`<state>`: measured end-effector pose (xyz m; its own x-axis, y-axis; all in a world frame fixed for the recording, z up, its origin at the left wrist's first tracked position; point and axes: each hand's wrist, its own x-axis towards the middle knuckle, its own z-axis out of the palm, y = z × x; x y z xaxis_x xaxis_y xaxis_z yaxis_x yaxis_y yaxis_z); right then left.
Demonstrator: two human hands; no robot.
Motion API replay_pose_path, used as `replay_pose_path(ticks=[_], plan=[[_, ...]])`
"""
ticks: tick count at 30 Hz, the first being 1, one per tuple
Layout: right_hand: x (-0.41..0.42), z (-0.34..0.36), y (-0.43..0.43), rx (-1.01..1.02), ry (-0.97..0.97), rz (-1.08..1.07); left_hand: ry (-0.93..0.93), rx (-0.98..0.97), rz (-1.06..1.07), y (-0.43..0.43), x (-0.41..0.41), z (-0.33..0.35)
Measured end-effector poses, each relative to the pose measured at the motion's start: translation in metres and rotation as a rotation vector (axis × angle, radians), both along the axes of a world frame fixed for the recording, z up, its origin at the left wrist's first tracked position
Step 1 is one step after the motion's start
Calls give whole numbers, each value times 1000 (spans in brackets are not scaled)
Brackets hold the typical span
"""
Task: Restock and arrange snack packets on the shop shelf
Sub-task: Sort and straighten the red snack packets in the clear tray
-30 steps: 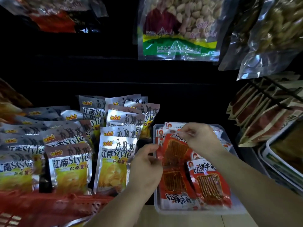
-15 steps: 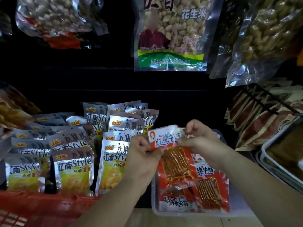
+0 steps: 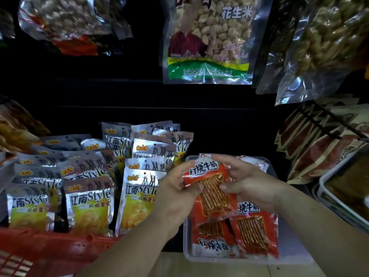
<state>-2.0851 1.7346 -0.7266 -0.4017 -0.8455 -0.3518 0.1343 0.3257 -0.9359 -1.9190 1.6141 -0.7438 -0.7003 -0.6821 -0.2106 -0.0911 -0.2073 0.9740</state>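
- The packet [image 3: 211, 194] is held between both hands, just above the far half of the tray [image 3: 295, 254] and clear of the stock lying in it.
- Its long axis runs from the tray's far end toward the near end, leaning a little right at the near end. The white label end points away from the person, face up.
- The left hand [image 3: 175, 198] grips the packet's left edge, on the tray's left side, with fingers curled round it.
- The right hand [image 3: 249, 184] pinches the right edge: thumb on the clear front, fingers wrapped behind the label end.
- Both hands are equally near, so my guess is either could carry it. The drop is short and straight down.
- 2 tray packets [image 3: 255, 234] show flat at the near end, 1 with its label reversed. More lie at the far end, mostly hidden by the hands.
- Silver packs [image 3: 91, 198] stand in rows left of the tray. A red basket [image 3: 50, 248] sits left of its near edge, and a peanut bag [image 3: 207, 43] hangs above its far end.
- Since 1 s ago, the packet has come up off the tray, where both hands were low on the stock.
- Since 0.5 s ago, it sits at much the same height, but the right thumb has slid down from the label onto the window.
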Motion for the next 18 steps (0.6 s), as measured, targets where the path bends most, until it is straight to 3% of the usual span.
replay_pose_path(ticks=[6,11,16,18], plan=[[1,-9,-9,-50,136,-191,-41,13,-98,3,3,-7],[1,-6,-5,36,87,75,-47,-47,-25,2,3,-10],[6,-14,-10,58,255,18,-25,-41,-34,1,3,-9],[11,-16,-14,50,404,-12,-27,-97,16,1,1,-11]])
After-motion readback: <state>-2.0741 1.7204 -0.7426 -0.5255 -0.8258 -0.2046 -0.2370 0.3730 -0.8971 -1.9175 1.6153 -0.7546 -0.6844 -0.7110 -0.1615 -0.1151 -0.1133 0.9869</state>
